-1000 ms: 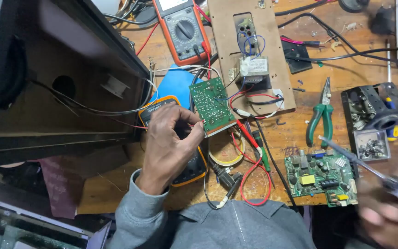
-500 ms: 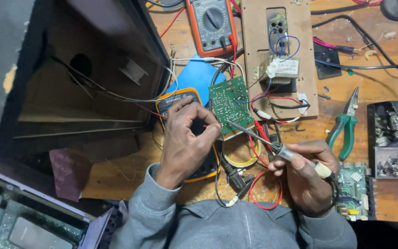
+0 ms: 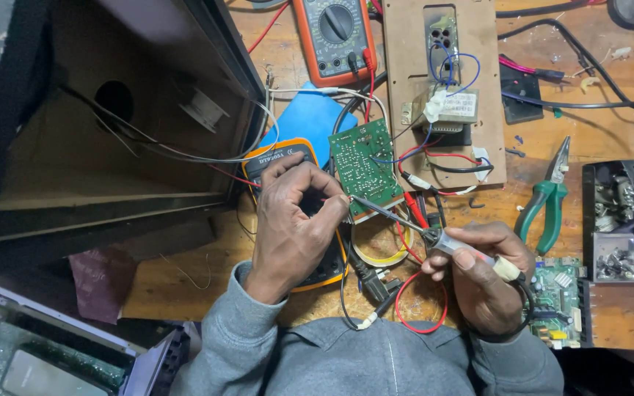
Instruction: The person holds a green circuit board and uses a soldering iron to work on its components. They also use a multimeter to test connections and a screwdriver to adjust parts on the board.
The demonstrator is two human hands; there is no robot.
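Already the left hand (image 3: 291, 220) pinches the lower edge of the green circuit board (image 3: 362, 166), holding it tilted over the bench (image 3: 185, 286) beside the yellow meter (image 3: 277, 155). The right hand (image 3: 487, 275) grips a screwdriver (image 3: 420, 229), tip touching the board's corner. Wires are still attached to the board, so the work looks unfinished.

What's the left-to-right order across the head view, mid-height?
Open speaker cabinet → left hand → green circuit board → screwdriver in right hand → green-handled pliers → metal parts tray.
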